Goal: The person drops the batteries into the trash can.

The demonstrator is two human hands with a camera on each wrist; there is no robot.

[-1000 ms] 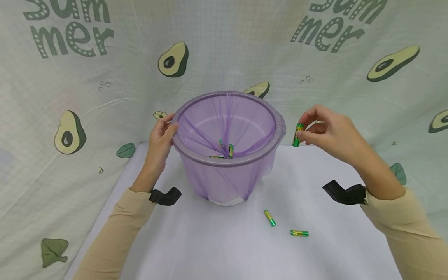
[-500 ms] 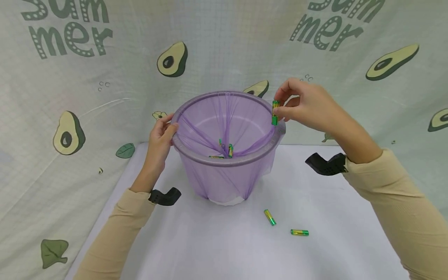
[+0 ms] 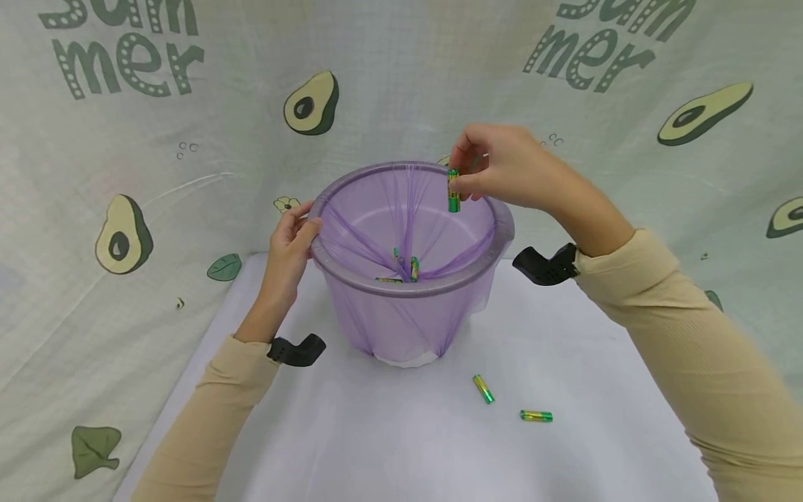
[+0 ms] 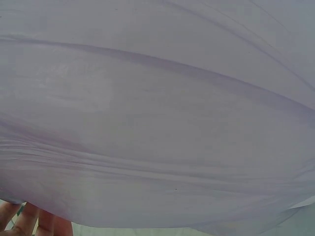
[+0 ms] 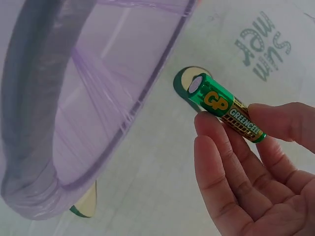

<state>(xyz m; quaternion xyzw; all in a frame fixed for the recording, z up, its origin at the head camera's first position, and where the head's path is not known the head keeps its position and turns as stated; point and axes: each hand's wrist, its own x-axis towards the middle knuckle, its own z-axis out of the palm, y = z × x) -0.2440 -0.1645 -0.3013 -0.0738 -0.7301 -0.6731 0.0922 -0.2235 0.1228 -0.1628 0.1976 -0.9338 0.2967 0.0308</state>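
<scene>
A purple bucket [image 3: 410,289] with a thin translucent purple bag stretched over its rim stands on the white table. My left hand [image 3: 290,244] grips the rim at its left side, thumb on top; in the left wrist view its fingers [image 4: 43,222] show at the lower left, beside the bag film. Between thumb and fingers, my right hand [image 3: 502,167] pinches a green and gold battery [image 3: 454,191], held upright over the bucket's far right part. The right wrist view shows "GP Greencell" on that battery [image 5: 226,108]. Several similar batteries [image 3: 414,269] lie inside, on the bag.
Two more batteries lie on the table in front of the bucket: one slanted battery [image 3: 483,389] and one lying crosswise battery [image 3: 536,416]. Behind the table hangs a pale cloth [image 3: 389,84] printed with avocados. Each wrist wears a black camera mount [image 3: 544,265].
My right hand has carried the battery leftward and up, from beside the bucket to over its opening. My left hand has stayed on the rim.
</scene>
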